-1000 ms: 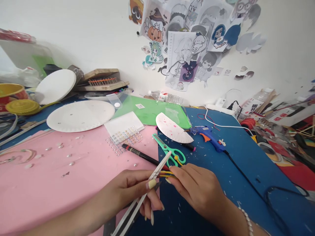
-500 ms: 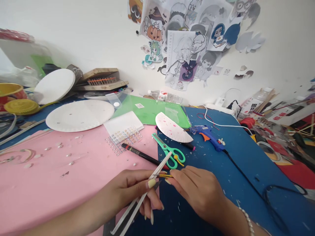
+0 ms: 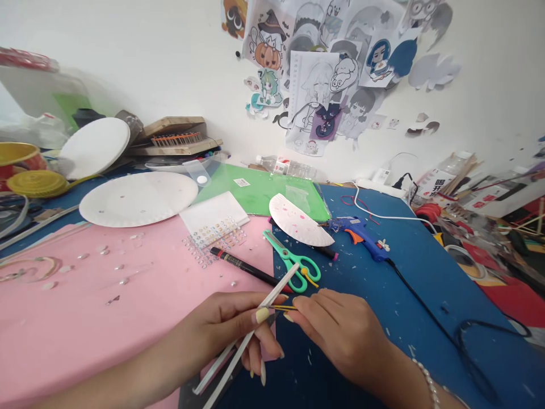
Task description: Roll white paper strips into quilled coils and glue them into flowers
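Note:
My left hand (image 3: 232, 329) is closed round a bundle of thin white strips (image 3: 279, 289) that slant up to the right over the table's near edge. My right hand (image 3: 340, 332) is closed in a pinch on a thin yellow strip (image 3: 284, 307) just right of my left thumb. The two hands almost touch. Just beyond them lie green scissors (image 3: 293, 262) and a black marker (image 3: 244, 266). A folded paper plate (image 3: 298, 221) with pink specks lies further back.
A pink sheet (image 3: 106, 307) covers the left, a blue mat (image 3: 426, 284) the right. A blue glue gun (image 3: 361, 236) with its black cord (image 3: 421, 301), a round paper plate (image 3: 138, 199), a gem sticker sheet (image 3: 215, 230) and a green sheet (image 3: 264, 193) lie behind. Clutter fills the right edge.
Both hands have shifted slightly; the white strips dropped a little and the yellow strip stays pinched between them. Nothing else on the table has moved.

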Available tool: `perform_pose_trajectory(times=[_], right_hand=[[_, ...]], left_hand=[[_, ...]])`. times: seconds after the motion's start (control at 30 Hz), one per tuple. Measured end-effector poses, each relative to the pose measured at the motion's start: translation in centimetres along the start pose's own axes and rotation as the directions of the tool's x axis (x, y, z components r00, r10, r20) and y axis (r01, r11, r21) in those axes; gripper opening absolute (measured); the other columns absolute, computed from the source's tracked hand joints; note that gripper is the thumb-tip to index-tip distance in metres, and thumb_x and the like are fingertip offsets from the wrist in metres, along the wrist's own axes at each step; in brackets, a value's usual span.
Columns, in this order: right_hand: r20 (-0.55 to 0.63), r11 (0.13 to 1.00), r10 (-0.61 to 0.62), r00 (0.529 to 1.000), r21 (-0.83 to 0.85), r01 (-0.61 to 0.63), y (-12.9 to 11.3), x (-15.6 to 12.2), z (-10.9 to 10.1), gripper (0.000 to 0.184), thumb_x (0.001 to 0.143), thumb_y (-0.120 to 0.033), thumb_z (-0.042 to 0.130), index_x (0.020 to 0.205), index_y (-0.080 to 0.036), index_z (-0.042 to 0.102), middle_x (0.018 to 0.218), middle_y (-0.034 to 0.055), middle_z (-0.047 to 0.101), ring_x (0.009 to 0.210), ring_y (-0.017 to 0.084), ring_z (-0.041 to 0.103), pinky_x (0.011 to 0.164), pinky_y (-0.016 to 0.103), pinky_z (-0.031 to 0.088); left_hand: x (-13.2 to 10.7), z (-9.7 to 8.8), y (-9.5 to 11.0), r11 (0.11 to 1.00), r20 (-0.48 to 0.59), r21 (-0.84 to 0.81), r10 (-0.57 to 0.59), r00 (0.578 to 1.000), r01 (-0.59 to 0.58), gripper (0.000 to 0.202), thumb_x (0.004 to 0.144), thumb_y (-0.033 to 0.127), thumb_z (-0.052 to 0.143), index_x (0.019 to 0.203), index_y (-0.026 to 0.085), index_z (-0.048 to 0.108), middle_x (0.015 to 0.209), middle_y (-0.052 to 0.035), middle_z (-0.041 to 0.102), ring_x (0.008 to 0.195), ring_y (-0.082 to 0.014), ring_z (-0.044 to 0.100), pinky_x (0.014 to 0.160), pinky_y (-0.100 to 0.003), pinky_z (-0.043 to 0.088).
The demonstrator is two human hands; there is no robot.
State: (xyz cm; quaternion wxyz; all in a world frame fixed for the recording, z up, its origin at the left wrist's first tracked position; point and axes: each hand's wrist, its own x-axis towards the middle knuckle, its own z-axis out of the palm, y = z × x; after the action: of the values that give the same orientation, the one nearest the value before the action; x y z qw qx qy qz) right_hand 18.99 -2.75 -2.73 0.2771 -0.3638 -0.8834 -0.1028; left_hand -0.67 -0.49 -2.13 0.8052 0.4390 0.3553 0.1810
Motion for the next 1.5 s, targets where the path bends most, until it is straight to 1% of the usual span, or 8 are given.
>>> perform_pose_trajectory(times=[0.3, 0.4, 0.57, 0.67, 0.83, 1.17, 1.33, 1.5], right_hand=[[0.002, 1.000, 0.007, 1.000, 0.030, -0.007, -0.3, 0.1, -0.2, 0.024, 0.089, -0.021, 0.039, 0.079, -0.013, 0.059, 0.053, 0.0001, 0.056, 0.048, 0.012, 0.050, 0.046, 0.025, 0.033], [-0.028, 0.999, 0.034, 0.999, 0.039, -0.033, -0.1, 0.2, -0.3, 0.022, 0.088, -0.020, 0.041, 0.079, -0.013, 0.059, 0.054, 0.0010, 0.058, 0.048, 0.012, 0.050, 0.047, 0.025, 0.036], [-0.101, 0.997, 0.071, 0.992, 0.032, -0.068, 0.4, 0.4, -0.4, 0.021, 0.087, -0.019, 0.043, 0.080, -0.009, 0.060, 0.058, 0.0044, 0.061, 0.052, 0.013, 0.056, 0.050, 0.024, 0.042], [-0.123, 0.993, 0.116, 0.986, 0.050, -0.110, 0.7, 0.5, -0.5, 0.020, 0.087, -0.019, 0.044, 0.080, -0.010, 0.060, 0.060, 0.0048, 0.062, 0.054, 0.013, 0.057, 0.051, 0.023, 0.044], [-0.095, 0.982, 0.182, 0.979, 0.058, -0.177, 1.0, 0.3, -0.9, 0.019, 0.086, -0.020, 0.044, 0.080, -0.012, 0.061, 0.065, 0.0047, 0.064, 0.058, 0.013, 0.059, 0.056, 0.023, 0.046], [-0.061, 0.995, 0.100, 0.993, 0.008, -0.100, 1.0, 0.4, -0.7, 0.024, 0.087, -0.021, 0.042, 0.078, -0.011, 0.062, 0.059, 0.0040, 0.062, 0.053, 0.012, 0.058, 0.051, 0.023, 0.043], [-0.007, 0.971, 0.198, 0.980, 0.140, -0.195, 1.6, 0.0, -0.8, 0.020, 0.086, -0.022, 0.044, 0.082, -0.014, 0.061, 0.068, 0.0038, 0.065, 0.061, 0.013, 0.061, 0.058, 0.023, 0.046], [0.041, 0.942, 0.258, 0.965, 0.209, -0.261, 2.5, 0.0, -1.2, 0.018, 0.085, -0.023, 0.044, 0.086, -0.015, 0.060, 0.075, 0.0031, 0.067, 0.067, 0.012, 0.062, 0.063, 0.023, 0.047]], left_hand=[[0.2, 0.1, 0.4, 0.999, -0.002, 0.039, 0.018, 1.000, -0.018, 0.026, 0.082, 0.032, 0.052, 0.100, 0.015, 0.061, 0.071, -0.0019, 0.067, 0.053, -0.0098, 0.060, 0.052, -0.018, 0.043], [0.0, 0.1, 0.5, 0.999, 0.005, 0.047, 0.012, 1.000, -0.012, 0.026, 0.083, 0.030, 0.051, 0.104, 0.017, 0.058, 0.071, -0.0008, 0.067, 0.054, -0.0092, 0.060, 0.053, -0.018, 0.043], [-0.2, 0.2, 0.6, 0.999, 0.000, 0.039, -0.012, 1.000, 0.012, 0.023, 0.081, 0.033, 0.052, 0.092, 0.014, 0.060, 0.070, -0.0018, 0.067, 0.053, -0.0096, 0.060, 0.053, -0.018, 0.043], [-0.2, 0.3, 0.6, 1.000, -0.036, 0.000, -0.008, 0.999, 0.008, 0.028, 0.078, 0.037, 0.056, 0.094, 0.014, 0.059, 0.067, -0.0021, 0.068, 0.051, -0.0104, 0.060, 0.052, -0.019, 0.042], [-0.2, 0.1, 0.3, 0.999, -0.039, -0.053, 0.006, 0.999, -0.008, 0.032, 0.077, 0.038, 0.057, 0.098, 0.015, 0.059, 0.067, -0.0032, 0.068, 0.052, -0.0119, 0.061, 0.052, -0.020, 0.043], [-0.1, 0.2, 0.4, 1.000, -0.060, -0.030, -0.003, 0.998, 0.001, 0.033, 0.082, 0.037, 0.050, 0.104, 0.014, 0.058, 0.068, -0.0038, 0.068, 0.052, -0.0115, 0.061, 0.051, -0.020, 0.043], [-0.3, 0.3, 0.6, 0.997, -0.126, -0.071, 0.006, 0.992, -0.015, 0.029, 0.085, 0.037, 0.044, 0.091, 0.014, 0.061, 0.063, -0.0024, 0.067, 0.047, -0.0102, 0.059, 0.048, -0.018, 0.042], [-0.7, 0.4, 1.3, 0.999, -0.146, -0.052, -0.017, 0.989, 0.009, 0.023, 0.080, 0.036, 0.052, 0.078, 0.015, 0.061, 0.054, 0.0014, 0.063, 0.038, -0.0071, 0.051, 0.040, -0.016, 0.037]])
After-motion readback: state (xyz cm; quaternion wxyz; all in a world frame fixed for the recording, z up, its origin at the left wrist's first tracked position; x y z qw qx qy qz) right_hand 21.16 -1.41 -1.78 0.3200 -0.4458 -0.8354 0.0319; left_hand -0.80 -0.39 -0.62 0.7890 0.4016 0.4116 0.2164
